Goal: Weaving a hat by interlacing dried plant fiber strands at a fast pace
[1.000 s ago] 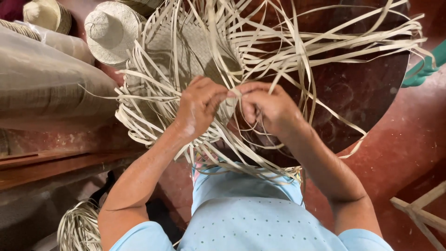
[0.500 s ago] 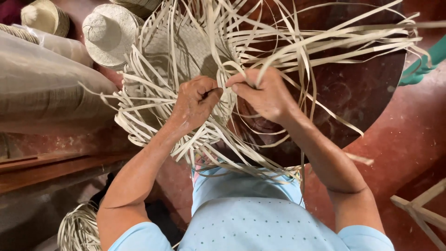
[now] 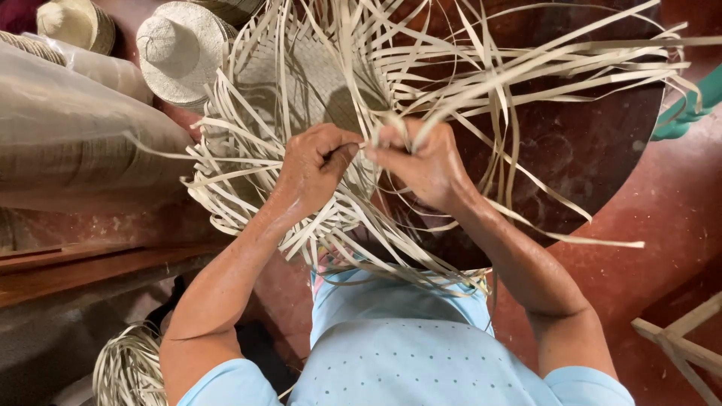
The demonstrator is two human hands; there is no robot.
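Both hands meet at the middle of a half-woven mat of pale, flat straw strips (image 3: 316, 83), which lies over the round dark brown tabletop (image 3: 594, 143) and reaches down to the person's lap. The left hand (image 3: 316, 162) has its grip closed narrow, thumb and fingers pinching 1 or more strips at the edge of the woven patch. The right hand (image 3: 425, 162) sits just beside it, almost touching at the fingertips, and its grip is likewise pinched tight on a bundle of loose strips that fan up and out to the right across the tabletop. Unwoven strip ends spray out all around the hands, some hanging over the tabletop's near rim above the light blue dotted shirt (image 3: 406, 361). To the upper left, a finished pale woven straw hat (image 3: 180, 49) rests crown up, near the mat, with a rolled clear plastic-wrapped bundle (image 3: 68, 143) beside it. A coil of straw strips (image 3: 128, 368) lies on the floor at lower left.
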